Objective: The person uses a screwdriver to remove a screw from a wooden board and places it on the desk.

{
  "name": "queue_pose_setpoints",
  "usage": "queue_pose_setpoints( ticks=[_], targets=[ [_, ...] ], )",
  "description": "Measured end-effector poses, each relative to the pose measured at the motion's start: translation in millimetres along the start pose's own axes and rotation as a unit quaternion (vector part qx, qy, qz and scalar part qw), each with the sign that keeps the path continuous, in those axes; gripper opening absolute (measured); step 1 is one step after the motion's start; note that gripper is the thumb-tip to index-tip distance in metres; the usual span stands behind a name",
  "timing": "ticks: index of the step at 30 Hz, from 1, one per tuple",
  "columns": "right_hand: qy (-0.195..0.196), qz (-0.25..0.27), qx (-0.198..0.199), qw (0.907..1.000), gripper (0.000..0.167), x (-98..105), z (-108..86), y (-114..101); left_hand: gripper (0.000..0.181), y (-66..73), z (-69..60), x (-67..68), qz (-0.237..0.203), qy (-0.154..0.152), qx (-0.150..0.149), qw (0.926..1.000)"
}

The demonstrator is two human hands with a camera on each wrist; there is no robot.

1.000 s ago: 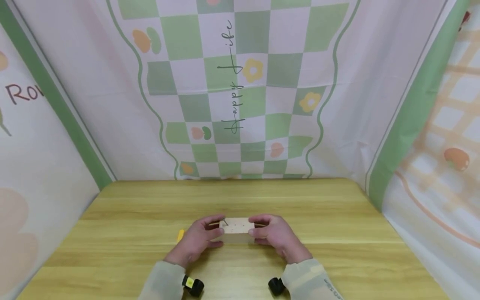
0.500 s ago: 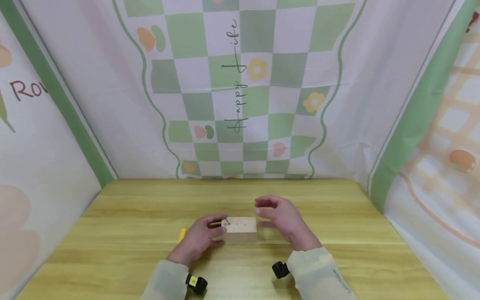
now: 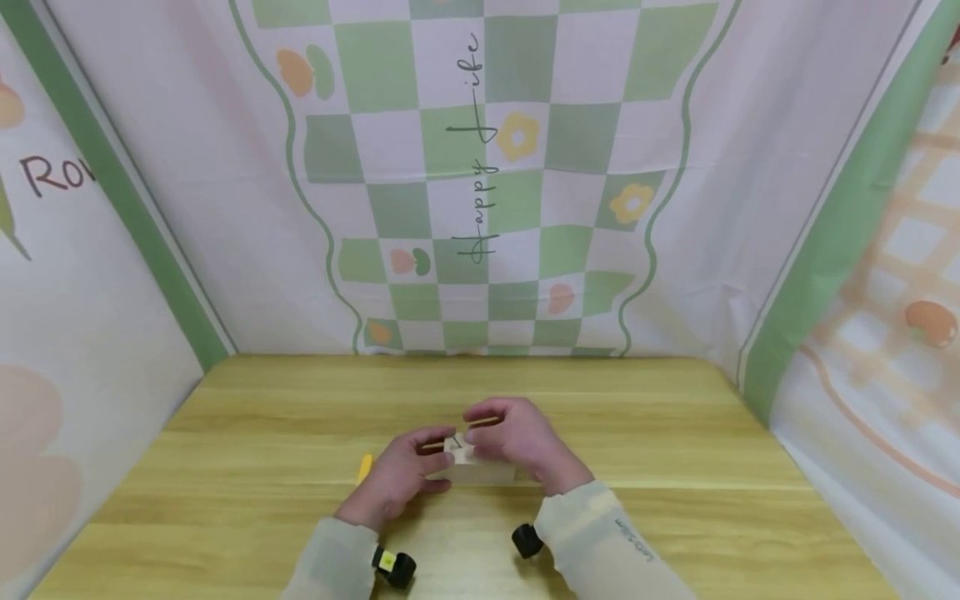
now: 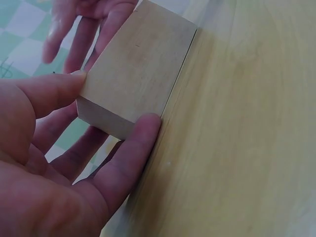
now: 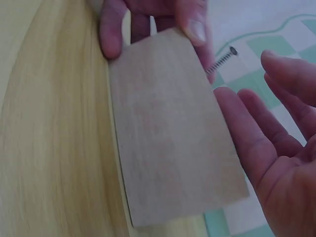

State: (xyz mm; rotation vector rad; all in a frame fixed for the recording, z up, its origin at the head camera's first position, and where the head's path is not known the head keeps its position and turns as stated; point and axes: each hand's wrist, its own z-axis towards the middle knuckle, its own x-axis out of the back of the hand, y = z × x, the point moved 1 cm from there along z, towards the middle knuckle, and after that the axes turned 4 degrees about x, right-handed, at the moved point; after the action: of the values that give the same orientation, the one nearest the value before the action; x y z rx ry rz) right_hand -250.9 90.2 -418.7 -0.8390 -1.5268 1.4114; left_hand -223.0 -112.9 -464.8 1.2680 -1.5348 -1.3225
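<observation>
A pale wooden block (image 3: 483,474) lies on the table, its long side facing me. From its top, near the left end, a threaded screw (image 5: 222,60) sticks up at a slant. My left hand (image 3: 397,475) grips that left end, thumb at the top edge and fingers around the end face. Above the block is my right hand (image 3: 521,437), its fingers loosely bent near the screw and, in the right wrist view, apart from it. Part of the block's top is hidden behind the right hand.
Beside my left hand a yellow object (image 3: 365,467) lies on the wood-grain table (image 3: 637,417), mostly hidden by that hand. A patterned curtain (image 3: 585,250) hangs along the table's back edge, with more printed cloth at both sides.
My right hand has let go of the block's right end, lifted away to the right, then come back left over the block's top. The left hand keeps its grip.
</observation>
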Motion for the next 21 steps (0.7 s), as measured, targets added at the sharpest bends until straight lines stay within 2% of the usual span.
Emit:
queue_pose_setpoints(
  ticks=[3,13,21],
  targets=[
    [-0.008,-0.015,0.005,0.9998,0.038,-5.1,3.7,1.0,0.047,0.8,-0.7,0.3,-0.002,-0.001,0.002,1.0000],
    [-0.017,0.000,0.025,0.9996,0.034,-14.6,10.1,4.5,0.049,2.6,-2.5,-1.0,-0.007,-0.009,-0.004,0.9999],
    [-0.019,-0.052,0.038,0.9978,0.023,-18.2,13.8,5.3,0.048,1.0,-1.7,0.5,-0.006,-0.006,-0.011,0.9999]
  ],
)
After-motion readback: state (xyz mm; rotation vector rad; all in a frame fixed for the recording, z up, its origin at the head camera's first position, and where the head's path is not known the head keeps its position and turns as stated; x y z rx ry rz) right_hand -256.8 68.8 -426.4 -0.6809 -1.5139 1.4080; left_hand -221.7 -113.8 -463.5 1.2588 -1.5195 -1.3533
